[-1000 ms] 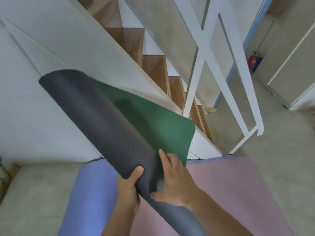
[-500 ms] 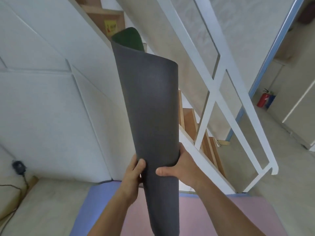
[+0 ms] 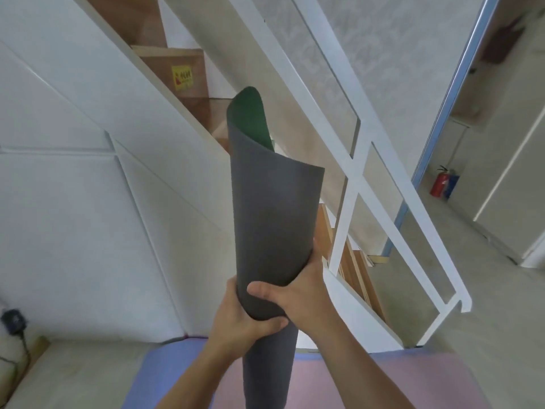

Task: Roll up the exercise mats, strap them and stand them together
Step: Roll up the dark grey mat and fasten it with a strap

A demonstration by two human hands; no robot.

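A loosely rolled grey mat [image 3: 274, 219] stands nearly upright, its green-lined open end pointing up. The left hand [image 3: 236, 320] and right hand [image 3: 298, 293] both clasp its lower part.

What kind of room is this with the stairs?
Probably an indoor hall or lobby beside a staircase, maybe used for exercise. Wooden stairs with a white railing climb behind, a red fire extinguisher stands by the wall, and a purple mat lies on the floor.
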